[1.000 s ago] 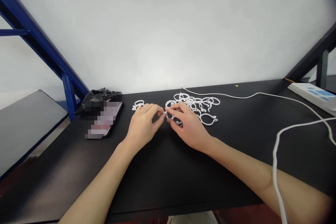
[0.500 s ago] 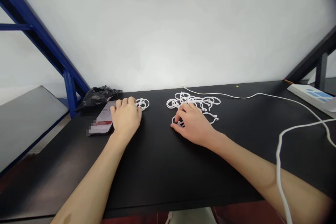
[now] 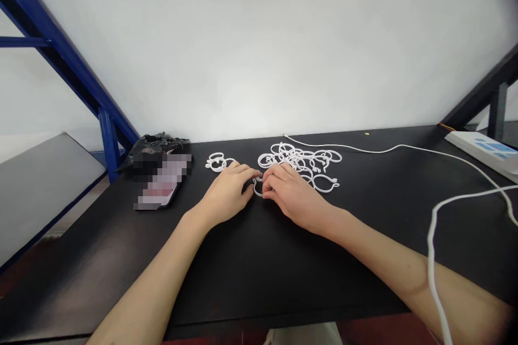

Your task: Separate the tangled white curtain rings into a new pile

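A white plastic curtain ring (image 3: 256, 190) lies between my two hands, low over the black table. My right hand (image 3: 293, 194) has its fingers curled and pinched on the ring's right side, covering that part. From the left, my left hand (image 3: 226, 191) meets the same ring with thumb and forefinger. Behind my right hand spreads a pile of white curtain rings (image 3: 327, 155), tangled over each other. One separate ring (image 3: 324, 191) rests just right of that hand. Beyond my left hand sits a smaller group of rings (image 3: 217, 164), partly hidden by its fingers.
A phone (image 3: 164, 183) lies at the left, in front of a crumpled black plastic bag (image 3: 156, 145). A white cable (image 3: 356, 147) crosses the table's back and right side, looping over my right forearm. A white box (image 3: 483, 148) is at the far right.
My left hand has moved right, from the small ring group to the ring at my right hand. My right hand has shifted slightly left with that ring, uncovering the separate ring beside it.
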`<state>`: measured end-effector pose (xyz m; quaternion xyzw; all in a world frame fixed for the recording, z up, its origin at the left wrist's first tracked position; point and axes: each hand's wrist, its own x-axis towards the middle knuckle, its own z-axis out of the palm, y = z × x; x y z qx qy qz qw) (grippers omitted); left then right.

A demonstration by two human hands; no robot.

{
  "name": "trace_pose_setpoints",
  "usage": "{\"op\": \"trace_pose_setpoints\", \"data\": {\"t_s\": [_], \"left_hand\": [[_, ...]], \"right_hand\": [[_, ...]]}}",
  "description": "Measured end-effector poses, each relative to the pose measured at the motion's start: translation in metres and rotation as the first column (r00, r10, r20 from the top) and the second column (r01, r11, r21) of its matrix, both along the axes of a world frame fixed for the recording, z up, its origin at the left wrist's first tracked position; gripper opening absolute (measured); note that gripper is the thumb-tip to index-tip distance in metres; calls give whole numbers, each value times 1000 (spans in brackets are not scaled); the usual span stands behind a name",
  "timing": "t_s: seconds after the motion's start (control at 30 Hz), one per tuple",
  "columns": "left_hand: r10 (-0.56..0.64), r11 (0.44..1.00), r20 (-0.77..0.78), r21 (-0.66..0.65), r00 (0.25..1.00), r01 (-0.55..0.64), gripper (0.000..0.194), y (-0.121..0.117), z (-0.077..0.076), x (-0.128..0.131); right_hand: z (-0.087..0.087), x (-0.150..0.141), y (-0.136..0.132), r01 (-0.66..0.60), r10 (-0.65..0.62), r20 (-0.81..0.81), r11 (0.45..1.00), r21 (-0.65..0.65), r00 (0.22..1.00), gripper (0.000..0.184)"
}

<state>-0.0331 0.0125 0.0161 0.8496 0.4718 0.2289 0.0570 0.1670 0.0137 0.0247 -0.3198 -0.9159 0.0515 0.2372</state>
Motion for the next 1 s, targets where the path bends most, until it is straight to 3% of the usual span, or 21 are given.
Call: {"op": "trace_pose_setpoints", "data": {"t_s": [0.23, 0.37, 0.43, 0.6, 1.0], "left_hand": [[122, 992, 44, 4, 992, -122, 11, 4, 2, -7], [116, 993, 76, 24, 990, -118, 6, 2, 4, -6], [95, 995, 87, 27, 992, -98, 5, 1, 5, -3], [75, 997, 85, -8, 994, -75, 11, 0, 5, 0], [-3, 999, -35, 43, 999, 5, 21, -2, 7, -3]], "right_hand": [[-1, -1, 1, 112, -111, 22, 994, -22, 994, 7], [-5, 1, 4, 160, -161, -41, 986, -41, 986, 46], [-7, 3, 6, 171, -172, -38, 985, -27, 984, 54], [-9, 6, 10, 166, -167, -59, 986, -13, 984, 38], [-1, 2, 5, 154, -156, -36, 987, -53, 987, 22]]}}
